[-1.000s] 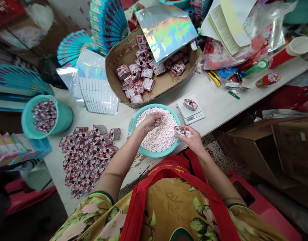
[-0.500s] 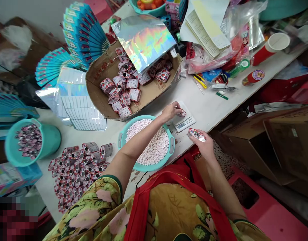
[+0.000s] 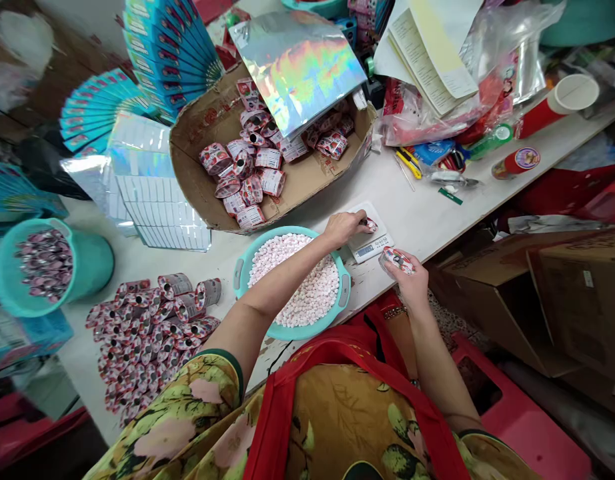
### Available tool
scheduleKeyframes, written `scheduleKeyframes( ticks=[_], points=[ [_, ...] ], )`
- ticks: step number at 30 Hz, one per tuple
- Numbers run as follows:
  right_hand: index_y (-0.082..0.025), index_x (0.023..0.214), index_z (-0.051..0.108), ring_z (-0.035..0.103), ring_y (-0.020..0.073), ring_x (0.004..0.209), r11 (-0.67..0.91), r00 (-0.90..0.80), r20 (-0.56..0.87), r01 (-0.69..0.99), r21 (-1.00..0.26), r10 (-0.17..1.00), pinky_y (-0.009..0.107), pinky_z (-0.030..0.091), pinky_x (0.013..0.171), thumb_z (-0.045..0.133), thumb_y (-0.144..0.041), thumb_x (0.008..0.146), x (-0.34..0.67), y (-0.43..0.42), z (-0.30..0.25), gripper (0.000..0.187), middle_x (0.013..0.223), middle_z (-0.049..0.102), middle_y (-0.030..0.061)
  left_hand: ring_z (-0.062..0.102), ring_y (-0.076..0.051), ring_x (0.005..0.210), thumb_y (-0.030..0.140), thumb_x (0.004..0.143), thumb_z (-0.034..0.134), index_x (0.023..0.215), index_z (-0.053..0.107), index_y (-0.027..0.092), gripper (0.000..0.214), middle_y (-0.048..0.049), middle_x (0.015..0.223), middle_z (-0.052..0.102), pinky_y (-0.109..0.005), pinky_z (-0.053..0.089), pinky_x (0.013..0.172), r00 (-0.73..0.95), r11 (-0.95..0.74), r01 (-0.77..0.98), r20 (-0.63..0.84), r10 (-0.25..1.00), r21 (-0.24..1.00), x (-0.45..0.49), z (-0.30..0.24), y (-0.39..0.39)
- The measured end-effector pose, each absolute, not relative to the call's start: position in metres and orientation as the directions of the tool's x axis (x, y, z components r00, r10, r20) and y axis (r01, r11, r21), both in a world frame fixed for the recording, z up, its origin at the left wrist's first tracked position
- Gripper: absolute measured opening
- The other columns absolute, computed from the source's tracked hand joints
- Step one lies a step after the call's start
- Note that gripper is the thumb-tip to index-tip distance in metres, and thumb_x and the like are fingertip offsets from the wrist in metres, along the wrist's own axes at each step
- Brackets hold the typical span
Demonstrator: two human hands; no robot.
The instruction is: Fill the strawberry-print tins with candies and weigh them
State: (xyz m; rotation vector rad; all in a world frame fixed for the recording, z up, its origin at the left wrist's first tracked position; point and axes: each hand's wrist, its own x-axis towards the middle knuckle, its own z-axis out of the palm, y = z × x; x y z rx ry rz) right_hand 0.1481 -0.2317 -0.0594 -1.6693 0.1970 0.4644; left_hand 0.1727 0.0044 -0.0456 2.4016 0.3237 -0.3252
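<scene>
My left hand [image 3: 343, 228] reaches over a white digital scale [image 3: 379, 235], its fingertips closed on a small red-and-white printed container [image 3: 371, 225] at the scale's plate. In my right hand [image 3: 412, 279], beside the scale's near right corner, is another red-and-white printed container [image 3: 400, 261], gripped between thumb and fingers. What is inside either one is hidden. Under my left forearm stands a turquoise basin [image 3: 343, 293] filled with small pale pink candies [image 3: 307, 303].
Several similar containers lie in a cardboard box [image 3: 307, 190] under a holographic sheet [image 3: 302, 73]. A large pile of them [image 3: 142, 340] covers the table's left side, near a turquoise bucket [image 3: 92, 260]. A yellow cutter [image 3: 409, 163] and bagged items lie at the far right.
The whole view has shifted slightly. My left hand stays at the scale with its fingertips on the container, and my right hand still holds the other one close by.
</scene>
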Motion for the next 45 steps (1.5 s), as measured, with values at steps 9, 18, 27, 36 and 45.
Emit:
scheduleKeyframes(
  ticks=[9, 18, 27, 36, 45],
  points=[
    [-0.016, 0.105, 0.074, 0.071, 0.0238, 0.092, -0.136, 0.902, -0.419, -0.405, -0.904, 0.102, 0.045, 0.058, 0.093, 0.093, -0.044, 0.051, 0.156, -0.227, -0.065, 0.064, 0.102, 0.077, 0.0089, 0.067, -0.023, 0.092, 0.032, 0.094, 0.053, 0.112, 0.070, 0.027, 0.026, -0.0055, 0.103, 0.076, -0.029, 0.040, 0.070, 0.917, -0.849, 0.326, -0.357, 0.177, 0.416, 0.180, -0.046, 0.002],
    [-0.020, 0.109, 0.073, 0.068, 0.0227, 0.101, -0.149, 0.950, -0.292, -0.274, -0.950, 0.113, 0.042, 0.056, 0.096, 0.089, -0.041, 0.058, 0.167, -0.225, -0.085, 0.058, 0.111, 0.072, 0.0070, 0.070, -0.027, 0.101, 0.025, 0.100, 0.045, 0.118, 0.070, 0.020, 0.031, -0.0150, 0.111, 0.074, -0.032, 0.046, 0.078, 0.923, -0.952, 0.123, -0.385, 0.006, 0.281, 0.167, -0.034, 0.007],
    [-0.017, 0.119, 0.071, 0.063, 0.0253, 0.107, -0.301, 0.918, -0.066, 0.059, -0.952, 0.391, 0.046, 0.049, 0.102, 0.082, -0.046, 0.066, 0.222, -0.134, -0.120, 0.062, 0.115, 0.070, 0.0101, 0.069, -0.022, 0.086, 0.040, 0.102, 0.044, 0.110, 0.073, 0.021, 0.036, -0.0103, 0.102, 0.077, -0.027, 0.041, 0.070, 0.702, -0.689, 0.712, -0.159, 0.694, 0.136, 0.002, 0.068, 0.084],
    [-0.024, 0.130, 0.062, 0.060, 0.0256, 0.115, -0.332, 0.816, 0.363, 0.530, -0.780, 0.450, 0.045, 0.052, 0.096, 0.064, -0.049, 0.087, 0.241, -0.088, -0.043, 0.049, 0.126, 0.061, 0.0108, 0.068, -0.033, 0.090, 0.052, 0.097, 0.040, 0.108, 0.074, 0.019, 0.049, -0.0175, 0.095, 0.074, -0.033, 0.045, 0.070, 0.037, -0.131, 0.963, -0.365, 0.930, -0.237, -0.206, 0.009, 0.122],
    [-0.012, 0.139, 0.059, 0.057, 0.0358, 0.127, -0.237, 0.177, -0.182, 0.885, -0.401, 0.967, 0.051, 0.044, 0.113, 0.083, -0.017, 0.067, 0.260, 0.199, -0.043, 0.076, 0.137, 0.061, 0.0166, 0.067, -0.031, 0.101, 0.041, 0.097, 0.047, 0.119, 0.070, 0.017, 0.040, -0.0189, 0.106, 0.072, -0.035, 0.048, 0.080, -0.148, 0.178, 0.982, -0.316, 0.937, 0.066, -0.195, -0.060, 0.121]
  ],
)
